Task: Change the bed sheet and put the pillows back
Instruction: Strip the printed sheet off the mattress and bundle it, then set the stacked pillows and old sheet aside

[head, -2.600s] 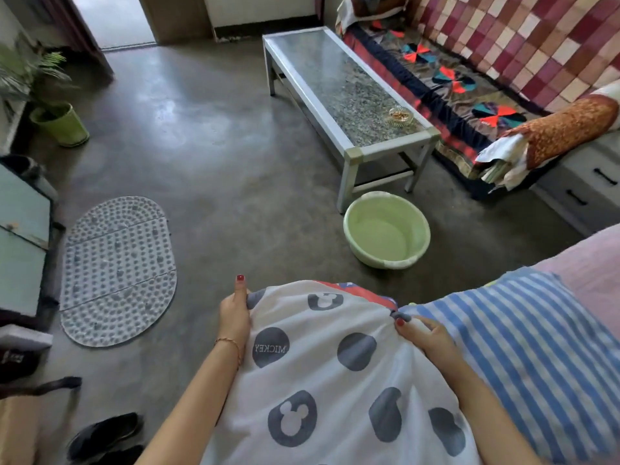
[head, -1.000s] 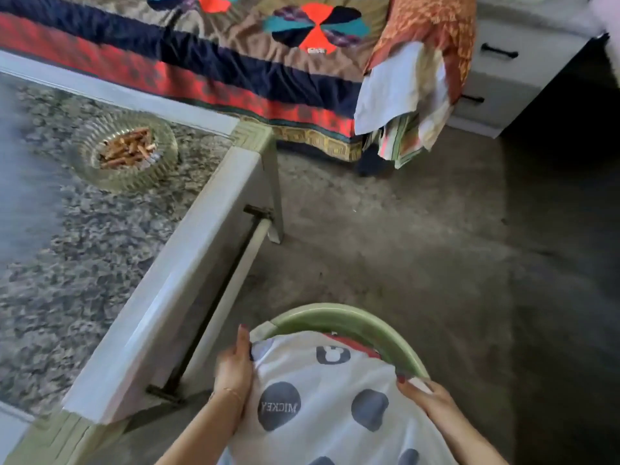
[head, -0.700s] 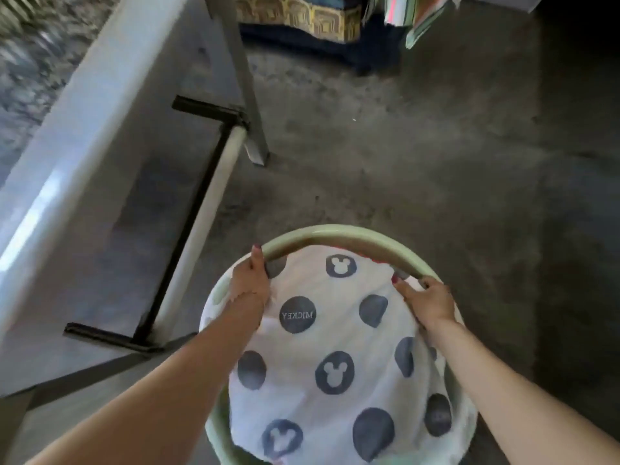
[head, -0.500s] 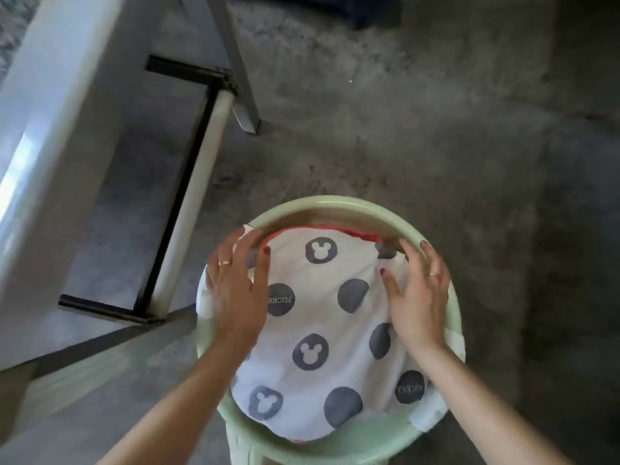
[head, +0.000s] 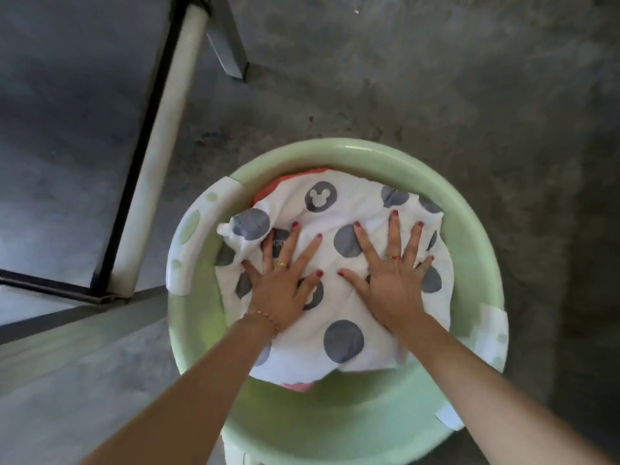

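Note:
A white bed sheet (head: 339, 209) with grey round mouse-head prints lies bunched inside a pale green plastic basin (head: 469, 229) on the floor. A red edge of the sheet shows at the far and near sides, and corners of it hang over the basin rim on the left and right. My left hand (head: 281, 290) and my right hand (head: 389, 280) lie flat on top of the sheet, fingers spread, side by side, pressing down on it. Neither hand grips the cloth. The bed and the pillows are out of view.
A low table's white frame and leg (head: 161, 135) stand close to the basin on the left, with a dark crossbar (head: 50, 286) near the floor. Grey concrete floor (head: 436, 78) surrounds the basin.
I carried the bunched sheet from the bed to the basin and lowered it in. My hands let go of its edges and now lie flat, pushing it deeper.

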